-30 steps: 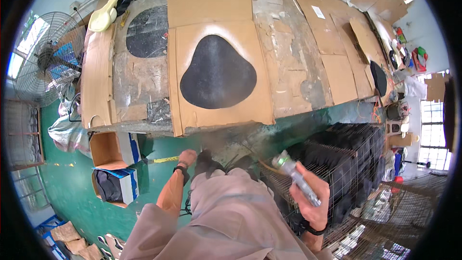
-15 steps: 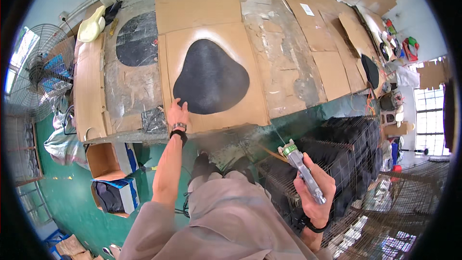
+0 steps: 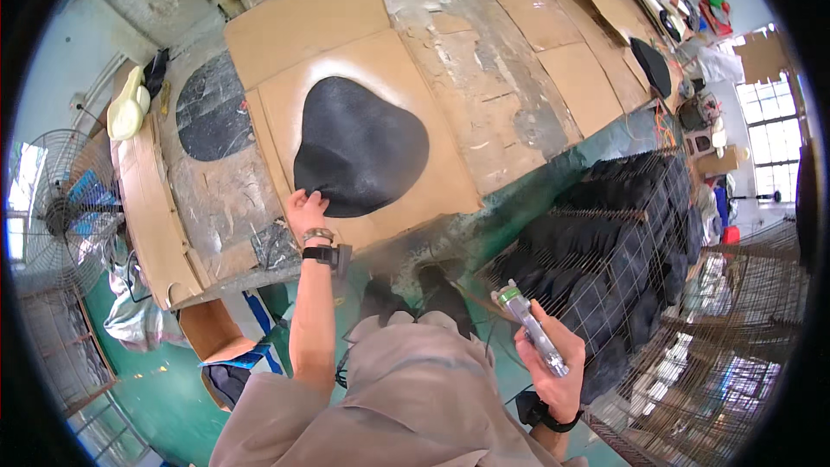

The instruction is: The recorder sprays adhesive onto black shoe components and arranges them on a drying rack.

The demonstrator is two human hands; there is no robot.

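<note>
There are one left hand (image 3: pixel 306 214), one right hand (image 3: pixel 570 358), one spray gun (image 3: pixel 527 320), one creased black pad (image 3: pixel 367 147) and one fan (image 3: pixel 59 216).

The floor (image 3: pixel 164 389) is green, the walls (image 3: pixel 65 60) pale, the windows (image 3: pixel 771 134) bright

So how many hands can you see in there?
2. The left hand grips the near-left edge of the black pad on the cardboard; the right hand holds a silver, green-tipped tool. No other hands show.
</note>
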